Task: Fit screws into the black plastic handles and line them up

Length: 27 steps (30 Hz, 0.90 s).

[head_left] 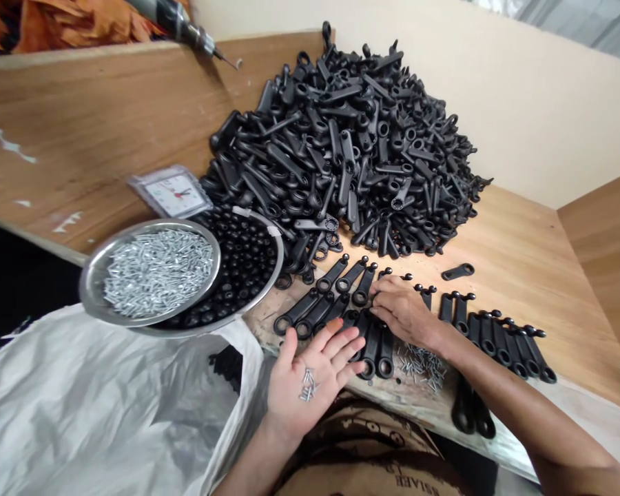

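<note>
My left hand (310, 375) is palm up with its fingers stretched out. Several small silver screws (308, 384) lie loose on its palm. My right hand (404, 310) reaches over rows of black plastic crank handles (332, 274), each with a ring at one end. Its fingers are bent and close together at the handles; whatever sits between the fingertips is hidden. Shiny round knobs show at the far ends of many handles. Under my right wrist lies a small heap of loose screws (424, 366) on the table.
A large pile of black handles (351, 151) fills the back. At left, a steel bowl of screws (90, 286) rests on a basin of black knobs (273, 272), beside a square clock (173, 193). A power screwdriver (186, 31) hangs above; a white sack (108, 406) stands below.
</note>
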Available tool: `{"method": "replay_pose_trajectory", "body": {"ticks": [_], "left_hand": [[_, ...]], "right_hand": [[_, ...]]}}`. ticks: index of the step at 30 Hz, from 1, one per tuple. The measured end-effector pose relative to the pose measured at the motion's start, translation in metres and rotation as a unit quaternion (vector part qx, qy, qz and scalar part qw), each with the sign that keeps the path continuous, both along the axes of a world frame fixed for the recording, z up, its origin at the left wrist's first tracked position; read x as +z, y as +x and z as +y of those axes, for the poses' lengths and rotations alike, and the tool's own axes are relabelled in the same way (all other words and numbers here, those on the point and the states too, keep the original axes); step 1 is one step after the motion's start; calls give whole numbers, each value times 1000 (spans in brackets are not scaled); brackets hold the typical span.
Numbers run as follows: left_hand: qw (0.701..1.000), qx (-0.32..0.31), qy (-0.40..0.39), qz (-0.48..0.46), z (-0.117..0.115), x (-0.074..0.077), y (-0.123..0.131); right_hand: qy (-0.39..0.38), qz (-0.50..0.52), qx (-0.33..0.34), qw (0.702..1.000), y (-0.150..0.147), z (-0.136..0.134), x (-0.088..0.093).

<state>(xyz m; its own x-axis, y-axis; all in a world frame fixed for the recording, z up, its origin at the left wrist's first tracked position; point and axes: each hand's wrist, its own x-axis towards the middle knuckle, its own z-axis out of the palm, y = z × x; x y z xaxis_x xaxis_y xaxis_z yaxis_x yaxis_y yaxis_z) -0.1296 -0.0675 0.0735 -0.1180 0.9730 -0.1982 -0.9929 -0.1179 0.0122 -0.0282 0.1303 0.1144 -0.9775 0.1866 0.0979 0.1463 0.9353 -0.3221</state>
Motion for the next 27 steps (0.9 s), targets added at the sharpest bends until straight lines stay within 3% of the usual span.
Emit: {"method": "replay_pose_trajectory", "body": {"ticks": [7, 12, 15, 19, 27], "left_hand": [[999, -1, -21, -35, 8, 10, -1], [999, 11, -20, -50, 12, 19, 6], [998, -2, -23, -50, 12, 21, 12], [998, -18, -13, -66, 11, 21, 22], [994, -62, -9, -95, 13, 20, 38]], "right_hand": [[0, 9, 6, 1000, 0, -1, 10], [-57, 107, 79, 989, 4, -32, 29], [-67, 75, 146, 984, 4, -57, 35], [-17, 29, 196, 980, 3, -73, 36], [8, -7, 204, 979, 12, -73, 33]]}}
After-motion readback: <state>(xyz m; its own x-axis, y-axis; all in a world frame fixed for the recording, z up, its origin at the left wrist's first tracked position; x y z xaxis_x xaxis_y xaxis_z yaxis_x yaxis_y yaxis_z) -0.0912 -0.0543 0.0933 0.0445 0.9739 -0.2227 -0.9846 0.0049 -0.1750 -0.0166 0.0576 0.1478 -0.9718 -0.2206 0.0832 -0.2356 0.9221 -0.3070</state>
